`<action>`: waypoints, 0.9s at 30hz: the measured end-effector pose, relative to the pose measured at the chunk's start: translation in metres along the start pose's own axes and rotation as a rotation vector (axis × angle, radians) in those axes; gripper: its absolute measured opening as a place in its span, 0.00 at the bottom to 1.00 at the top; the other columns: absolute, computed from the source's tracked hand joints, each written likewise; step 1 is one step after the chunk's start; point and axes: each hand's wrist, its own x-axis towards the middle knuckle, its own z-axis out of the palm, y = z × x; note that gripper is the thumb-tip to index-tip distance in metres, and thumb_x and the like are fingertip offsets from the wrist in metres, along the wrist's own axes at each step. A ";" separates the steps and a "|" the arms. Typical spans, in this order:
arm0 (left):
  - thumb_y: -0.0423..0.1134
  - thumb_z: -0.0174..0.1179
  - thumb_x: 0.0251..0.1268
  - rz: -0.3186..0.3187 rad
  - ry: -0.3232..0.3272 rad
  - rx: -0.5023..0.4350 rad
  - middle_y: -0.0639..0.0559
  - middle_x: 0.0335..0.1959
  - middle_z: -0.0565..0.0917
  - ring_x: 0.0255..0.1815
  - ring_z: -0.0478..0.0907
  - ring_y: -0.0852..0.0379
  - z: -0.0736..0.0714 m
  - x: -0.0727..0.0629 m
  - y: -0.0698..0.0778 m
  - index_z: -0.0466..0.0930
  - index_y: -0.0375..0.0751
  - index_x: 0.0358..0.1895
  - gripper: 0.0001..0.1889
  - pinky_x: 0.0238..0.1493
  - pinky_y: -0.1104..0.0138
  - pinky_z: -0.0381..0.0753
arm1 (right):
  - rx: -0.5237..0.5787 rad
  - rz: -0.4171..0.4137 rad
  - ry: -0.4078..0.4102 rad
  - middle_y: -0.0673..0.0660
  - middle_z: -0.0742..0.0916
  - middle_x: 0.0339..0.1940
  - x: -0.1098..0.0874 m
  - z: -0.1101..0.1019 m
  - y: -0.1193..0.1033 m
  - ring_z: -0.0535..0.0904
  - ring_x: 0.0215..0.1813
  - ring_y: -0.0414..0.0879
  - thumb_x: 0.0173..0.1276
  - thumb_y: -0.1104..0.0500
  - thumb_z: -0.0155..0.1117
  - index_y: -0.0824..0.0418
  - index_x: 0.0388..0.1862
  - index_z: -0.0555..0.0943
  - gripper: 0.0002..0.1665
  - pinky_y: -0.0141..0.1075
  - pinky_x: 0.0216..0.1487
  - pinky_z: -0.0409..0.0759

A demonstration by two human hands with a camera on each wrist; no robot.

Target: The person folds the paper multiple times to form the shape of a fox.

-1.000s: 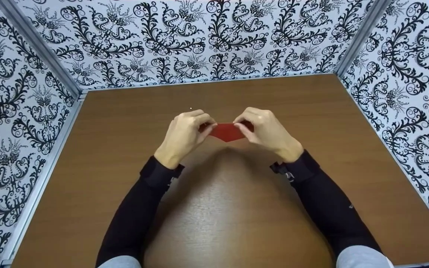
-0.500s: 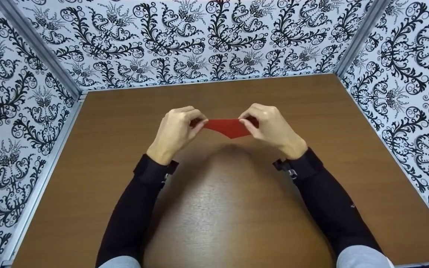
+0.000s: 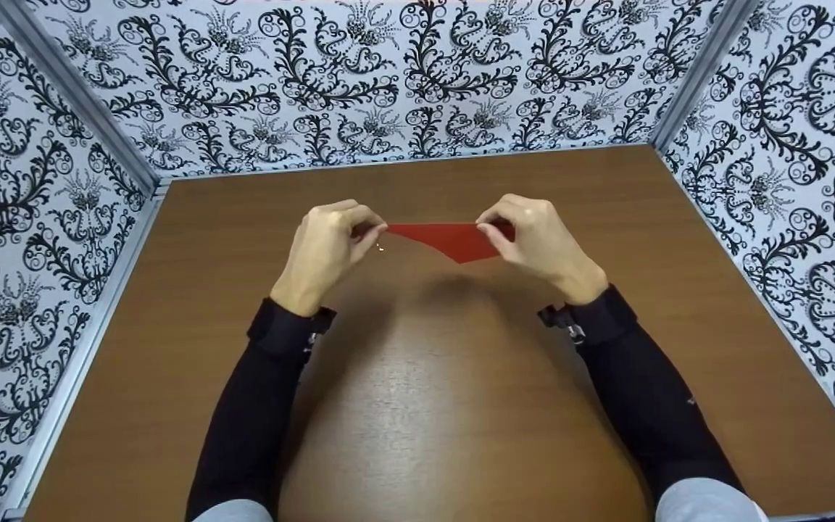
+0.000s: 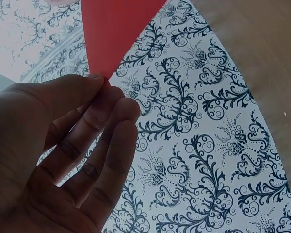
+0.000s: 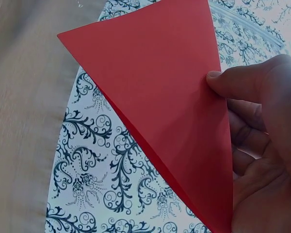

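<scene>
A red sheet of paper (image 3: 454, 239), folded into a triangle, is held up above the table with its long straight edge at the top and a corner pointing down. My left hand (image 3: 327, 246) pinches its left tip between thumb and forefinger; in the left wrist view the paper (image 4: 116, 34) narrows to that tip. Partway along the top edge, my right hand (image 3: 544, 243) grips the paper, thumb on the near face and fingers behind. In the right wrist view the folded layers of the paper (image 5: 155, 87) part slightly along the lower edge.
Beneath the hands lies a brown wooden table (image 3: 417, 406), with shadows of both arms on it. Patterned black-and-white walls (image 3: 359, 80) enclose its back and sides, joined by grey metal posts (image 3: 704, 72) at the corners.
My left hand has slid leftward along the top edge to the paper's tip, so more red shows between the hands. The right hand has moved slightly right and away with the paper.
</scene>
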 end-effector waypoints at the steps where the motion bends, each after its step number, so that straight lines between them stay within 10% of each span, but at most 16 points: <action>1: 0.36 0.76 0.81 0.001 0.003 0.002 0.46 0.39 0.95 0.35 0.91 0.50 -0.001 0.000 -0.001 0.98 0.41 0.44 0.04 0.42 0.60 0.93 | -0.001 0.003 0.000 0.65 0.95 0.42 0.000 -0.001 0.001 0.93 0.41 0.58 0.82 0.66 0.76 0.68 0.48 0.94 0.05 0.50 0.46 0.95; 27: 0.36 0.76 0.81 -0.034 0.087 0.051 0.47 0.39 0.95 0.37 0.93 0.50 -0.008 -0.002 0.000 0.98 0.42 0.45 0.03 0.44 0.60 0.94 | -0.009 0.112 -0.016 0.66 0.95 0.45 -0.005 -0.010 0.010 0.93 0.42 0.58 0.83 0.64 0.76 0.69 0.49 0.94 0.07 0.52 0.46 0.94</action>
